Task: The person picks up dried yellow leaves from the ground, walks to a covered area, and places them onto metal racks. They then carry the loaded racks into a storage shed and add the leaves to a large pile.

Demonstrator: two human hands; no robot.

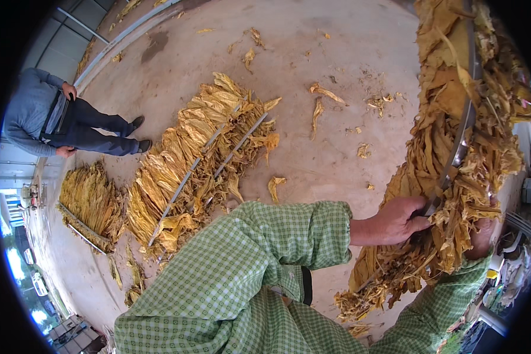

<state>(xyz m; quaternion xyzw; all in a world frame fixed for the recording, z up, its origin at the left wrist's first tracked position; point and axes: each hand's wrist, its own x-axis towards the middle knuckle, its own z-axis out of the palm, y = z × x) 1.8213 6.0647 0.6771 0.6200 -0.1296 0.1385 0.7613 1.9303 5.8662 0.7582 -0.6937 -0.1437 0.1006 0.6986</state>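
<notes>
At the right of the frame a long bundle of dried yellow leaves [454,147] clamped on a metal rod [463,127] hangs from the upper right corner down toward the lower middle. The left hand [398,221], coming out of a green checked sleeve [259,265], is closed in a grip around the lower end of the rod, fingers curled into the leaves. The right hand [482,236] sits at the lower right behind the bundle; the leaves cover most of it, so whether its fingers are spread or gripping cannot be told, though it touches the underside of the bundle.

In the middle of the frame, on the concrete floor [336,47], lies a second pile of leaves [200,153] with two thin metal rods running along it. A smaller bundle [91,203] lies at the left, just beside that pile. Loose leaf scraps [321,100] are scattered across the floor in the upper middle. At the upper left another person [59,121] in a grey top and dark trousers stands near the smaller bundle, well apart from the held bundle.
</notes>
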